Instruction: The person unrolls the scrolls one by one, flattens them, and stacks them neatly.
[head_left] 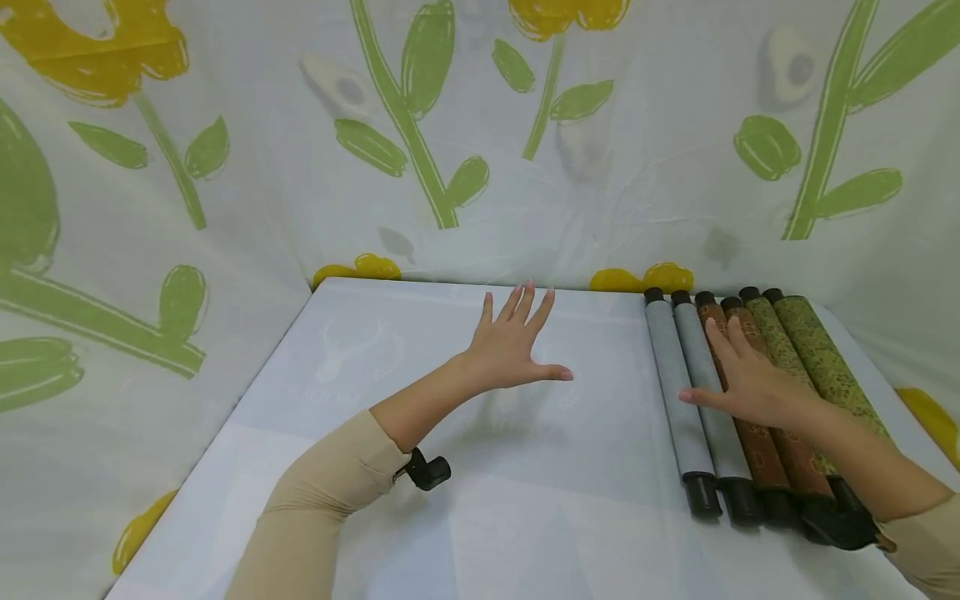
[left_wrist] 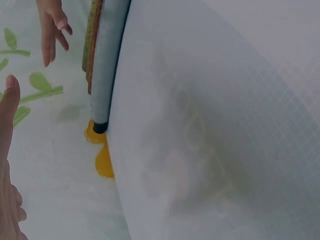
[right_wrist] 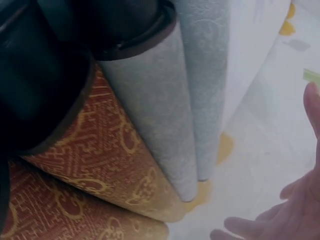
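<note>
While my right hand (head_left: 757, 383) hovers over them, 2 grey rolls (head_left: 678, 400), 2 brown rolls (head_left: 761, 454) and 2 green rolls (head_left: 821, 346) lie side by side beneath it on the table (head_left: 247, 467), 6 in all. Its fingers are straight and spread, clear of the rolls and gripping nothing; the thumb passes above the grey pair, 2 fingertips above the brown. My left hand (head_left: 510, 346) is fanned wide too, holding nothing, over bare tabletop left of the grey pair. Black knobs (head_left: 703, 497) cap the rolls, beyond my right fingertips and back near that wrist. Past all my fingertips hangs 1 flowered cloth (head_left: 675, 200).
</note>
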